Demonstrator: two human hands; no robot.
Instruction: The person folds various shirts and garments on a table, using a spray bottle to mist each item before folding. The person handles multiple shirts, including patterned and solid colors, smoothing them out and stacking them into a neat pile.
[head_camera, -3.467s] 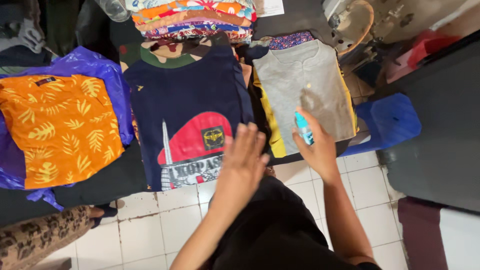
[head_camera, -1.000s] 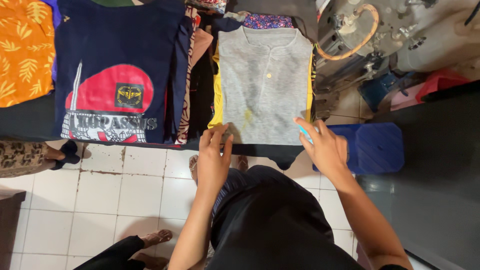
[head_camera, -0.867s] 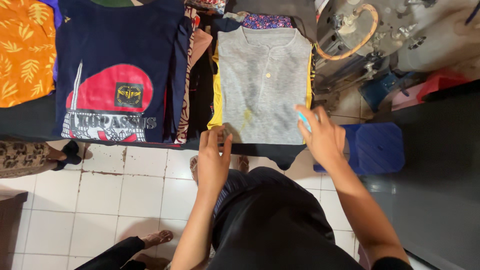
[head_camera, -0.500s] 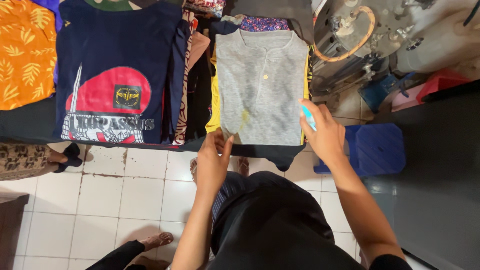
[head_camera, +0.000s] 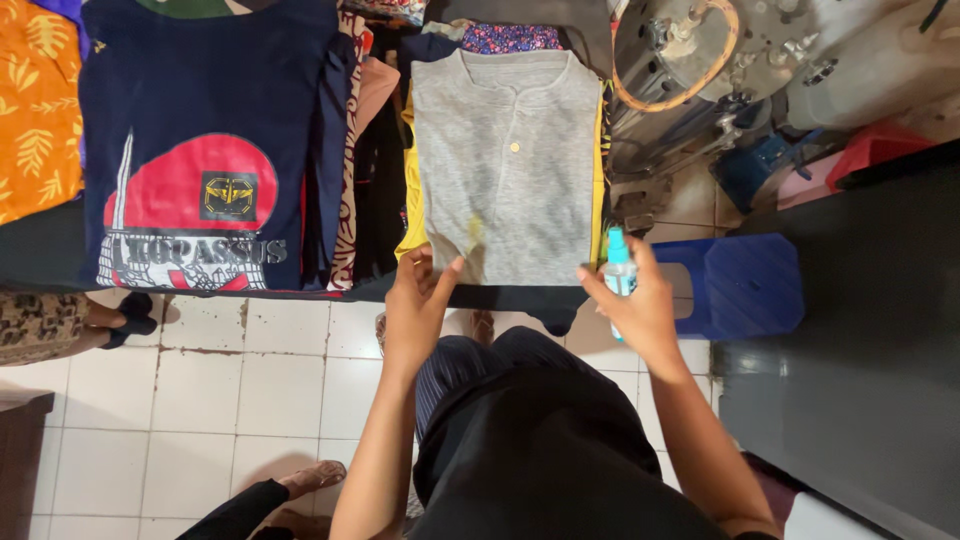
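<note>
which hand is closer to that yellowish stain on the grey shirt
Left. The left hand rests at the hem of the grey shirt, fingertips just below the yellowish stain. The right hand holds a small blue spray bottle off the shirt's right edge, farther away.

A navy T-shirt (head_camera: 205, 140) with a red emblem lies flat at upper left, an orange leaf-print shirt (head_camera: 35, 105) just beside it at the frame's edge. A blue plastic stool (head_camera: 745, 285) stands at right on the white tiled floor (head_camera: 200, 390), below a round metal machine (head_camera: 690, 60).
</note>
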